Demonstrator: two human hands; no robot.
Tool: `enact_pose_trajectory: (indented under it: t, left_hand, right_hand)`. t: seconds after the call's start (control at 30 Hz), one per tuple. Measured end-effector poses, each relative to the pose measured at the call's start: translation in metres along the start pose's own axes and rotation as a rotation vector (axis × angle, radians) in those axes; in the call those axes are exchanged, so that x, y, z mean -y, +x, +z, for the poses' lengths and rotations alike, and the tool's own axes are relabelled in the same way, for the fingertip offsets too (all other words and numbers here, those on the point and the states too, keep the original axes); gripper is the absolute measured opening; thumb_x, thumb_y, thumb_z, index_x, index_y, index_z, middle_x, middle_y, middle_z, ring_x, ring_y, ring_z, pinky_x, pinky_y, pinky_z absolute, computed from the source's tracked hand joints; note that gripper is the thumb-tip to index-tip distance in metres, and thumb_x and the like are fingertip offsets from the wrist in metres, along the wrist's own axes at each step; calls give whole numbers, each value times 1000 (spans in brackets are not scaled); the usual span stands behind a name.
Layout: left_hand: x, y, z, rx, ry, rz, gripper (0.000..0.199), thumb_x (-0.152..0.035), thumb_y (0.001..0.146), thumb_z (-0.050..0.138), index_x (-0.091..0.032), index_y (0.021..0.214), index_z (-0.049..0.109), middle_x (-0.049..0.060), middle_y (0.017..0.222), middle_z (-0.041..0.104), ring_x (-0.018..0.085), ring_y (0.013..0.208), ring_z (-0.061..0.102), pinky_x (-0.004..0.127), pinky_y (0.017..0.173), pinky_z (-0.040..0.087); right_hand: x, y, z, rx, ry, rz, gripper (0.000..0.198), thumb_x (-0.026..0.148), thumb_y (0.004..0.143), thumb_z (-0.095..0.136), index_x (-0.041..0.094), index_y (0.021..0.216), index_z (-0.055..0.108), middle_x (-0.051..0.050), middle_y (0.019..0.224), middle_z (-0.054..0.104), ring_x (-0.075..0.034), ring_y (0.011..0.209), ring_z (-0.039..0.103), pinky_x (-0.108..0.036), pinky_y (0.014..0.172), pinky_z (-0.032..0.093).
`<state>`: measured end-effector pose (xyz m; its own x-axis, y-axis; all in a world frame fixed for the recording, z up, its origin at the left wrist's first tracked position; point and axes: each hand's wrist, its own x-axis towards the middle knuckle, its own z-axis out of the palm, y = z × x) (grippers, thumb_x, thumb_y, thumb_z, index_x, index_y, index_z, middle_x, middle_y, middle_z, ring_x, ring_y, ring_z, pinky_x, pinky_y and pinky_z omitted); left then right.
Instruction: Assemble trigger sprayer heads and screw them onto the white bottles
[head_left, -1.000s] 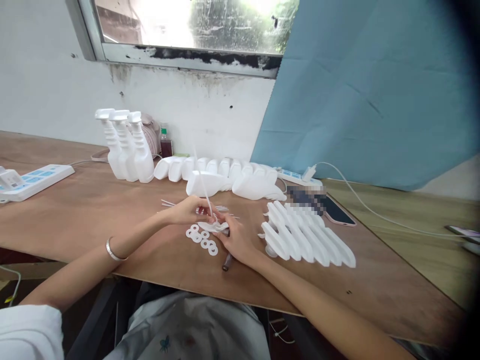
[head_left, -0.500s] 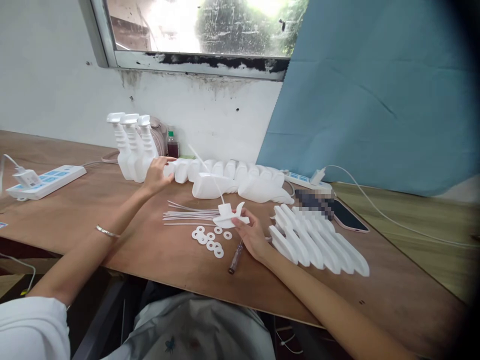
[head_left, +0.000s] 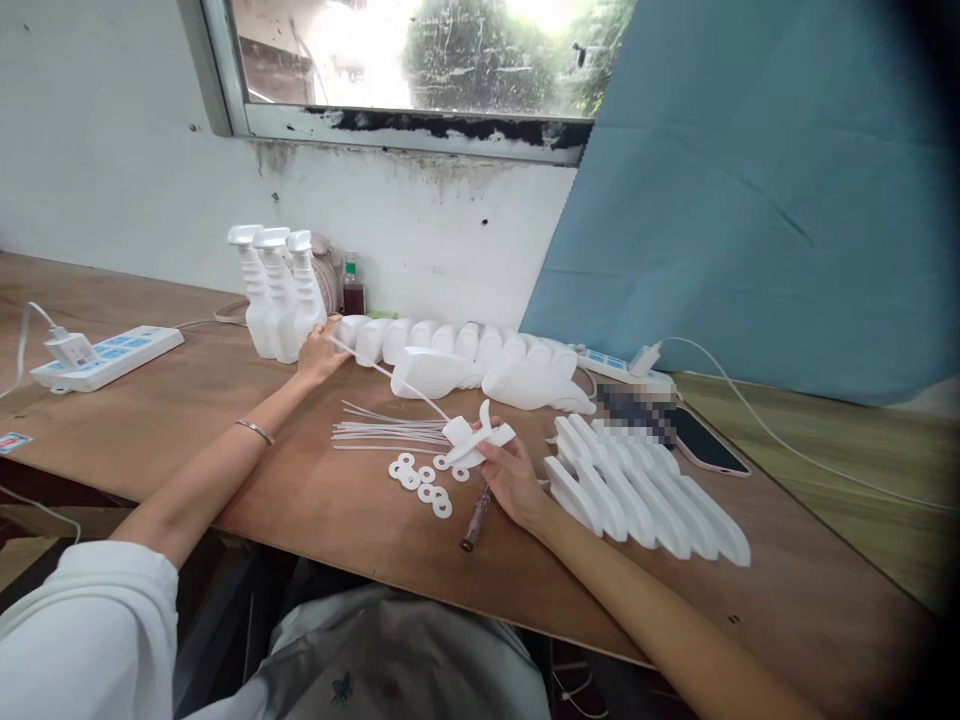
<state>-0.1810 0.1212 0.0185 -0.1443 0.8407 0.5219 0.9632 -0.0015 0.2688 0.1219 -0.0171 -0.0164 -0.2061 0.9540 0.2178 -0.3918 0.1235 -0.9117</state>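
My right hand [head_left: 514, 475] grips a white trigger spray head [head_left: 476, 442] above the table. Its long thin dip tube [head_left: 397, 385] slants up and left toward my other hand. At the left end of a row of lying white bottles [head_left: 420, 342], my left hand [head_left: 322, 352] has its fingers curled on the nearest bottle [head_left: 350, 330], partly hiding it. Loose white tubes [head_left: 390, 432] and several white ring washers [head_left: 426, 475] lie below the spray head. A screwdriver [head_left: 475, 522] rests beside my right hand.
Three white bottles with spray heads [head_left: 276, 300] stand at the back left. More spray heads [head_left: 637, 485] lie in a row on the right, near a phone [head_left: 709, 440]. Power strips [head_left: 112, 355] with cables sit on both sides. A small green-capped bottle [head_left: 352, 290] stands by the wall.
The spray head has tilted, so its tube has swung down to the left toward my left hand. My left fingers have closed in at the end bottle. The whole view has shifted slightly.
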Motion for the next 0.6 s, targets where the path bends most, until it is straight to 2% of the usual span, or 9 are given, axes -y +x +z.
enact_pose_trajectory:
  t: [0.13, 0.2, 0.3, 0.4, 0.47, 0.53, 0.6]
  left_hand:
    - [4, -17, -23, -140, -15, -13, 54, -32, 72, 54, -21, 123, 38, 12, 108, 51, 29, 98, 52, 37, 78, 44]
    - [9, -25, -41, -271, -52, -7, 52, -32, 73, 54, -17, 120, 38, 12, 110, 49, 27, 99, 50, 36, 81, 43]
    - [19, -31, -68, -536, -143, -15, 45, -27, 77, 51, -12, 117, 36, 11, 113, 47, 23, 102, 47, 34, 84, 40]
    - [32, -27, -84, -709, -383, -156, 31, -20, 81, 44, -12, 110, 37, 8, 107, 48, 16, 95, 47, 28, 80, 40]
    - [39, -22, -84, -697, -662, -349, 22, -16, 83, 37, -13, 104, 37, 4, 99, 49, 12, 87, 47, 24, 74, 41]
    - [45, -18, -79, -604, -915, -519, 17, -15, 84, 31, -14, 100, 36, 3, 93, 47, 10, 80, 47, 22, 66, 42]
    - [48, -17, -72, -497, -1060, -594, 15, -17, 84, 27, -14, 96, 36, 1, 88, 46, 9, 75, 47, 22, 59, 42]
  right_hand:
    - [1, 3, 2, -99, 74, -82, 22, 29, 67, 65, 23, 86, 55, 0, 87, 62, -18, 85, 60, -35, 75, 50]
    - [2, 5, 2, -153, 130, -125, 21, 28, 68, 64, 23, 87, 56, 0, 85, 63, -19, 85, 61, -37, 75, 51]
    - [2, 8, 0, -238, 194, -193, 17, 25, 69, 62, 24, 85, 56, 2, 88, 62, -18, 86, 61, -40, 77, 52]
    - [1, 10, -1, -286, 211, -220, 14, 23, 70, 60, 23, 83, 57, 3, 89, 60, -17, 84, 60, -40, 77, 52]
    - [0, 10, -1, -304, 214, -218, 13, 23, 69, 61, 23, 81, 57, 3, 88, 60, -16, 80, 60, -40, 75, 53]
    - [0, 10, -1, -316, 221, -220, 12, 22, 68, 61, 22, 80, 58, 4, 87, 60, -15, 77, 60, -38, 73, 53]
    - [1, 10, 0, -315, 231, -230, 12, 21, 69, 61, 22, 80, 58, 4, 86, 59, -14, 78, 59, -35, 73, 53]
